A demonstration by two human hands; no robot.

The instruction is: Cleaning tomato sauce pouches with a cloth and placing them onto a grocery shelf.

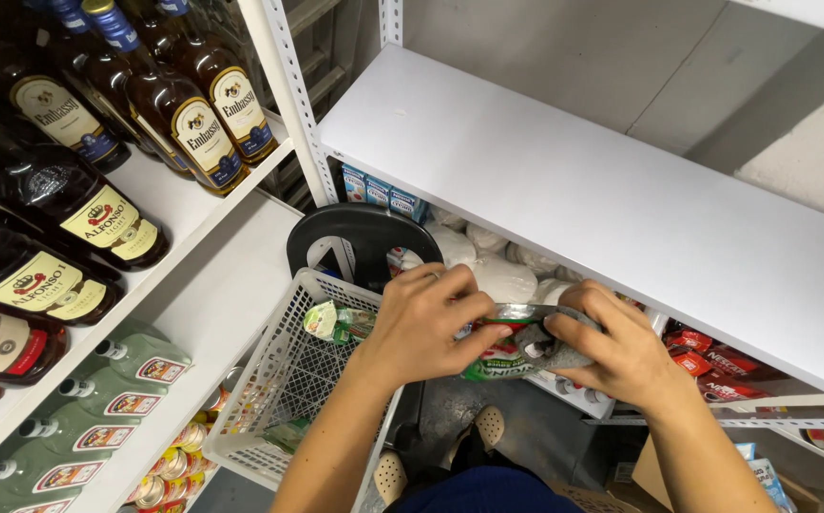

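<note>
My left hand (424,321) grips the left side of a small can with a red and green label (499,358), held in the air over the edge of a white plastic basket (284,380). My right hand (612,347) presses a grey cloth (550,347) against the can's right side and top. Both hands meet around the can just below the front edge of a white metal shelf (574,209). Inside the basket lies a small green and white packet (334,321).
Dark glass bottles (184,104) fill the upper left shelves, green bottles (98,418) and small cans (170,465) sit lower. White bags (498,275) and red packets (716,366) lie under the white shelf. The basket's black handle (364,233) rises behind it. My shoes (488,423) are on the floor.
</note>
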